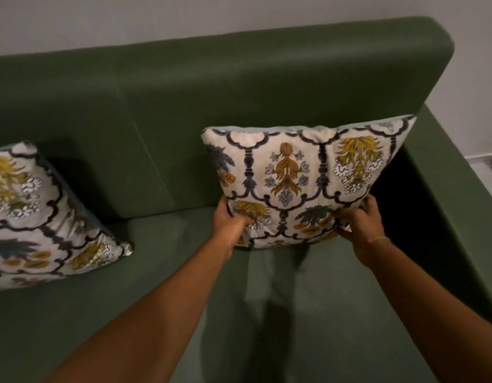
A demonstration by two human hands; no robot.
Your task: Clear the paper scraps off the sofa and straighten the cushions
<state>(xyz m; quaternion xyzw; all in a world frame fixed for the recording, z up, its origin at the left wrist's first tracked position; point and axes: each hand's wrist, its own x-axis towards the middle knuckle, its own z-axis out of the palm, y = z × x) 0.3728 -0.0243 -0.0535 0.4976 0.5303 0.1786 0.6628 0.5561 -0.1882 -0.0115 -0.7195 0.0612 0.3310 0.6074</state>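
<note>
While standing upright on green sofa (267, 313), patterned cushion (308, 178) gripped at lower corners by left hand (229, 219) and right hand (362, 219), fingers curled shut.

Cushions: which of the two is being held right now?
The right cushion, by the sofa's armrest: left hand and right hand grip its lower corners. The left cushion lies untouched.

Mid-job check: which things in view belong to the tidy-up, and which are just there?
Part of the job:
- patterned cushion, gripped at its lower corners by left hand and right hand
- second cushion, slumped at the left
- green sofa; no paper scraps visible

Just there:
- wall
- wrist thread
</note>
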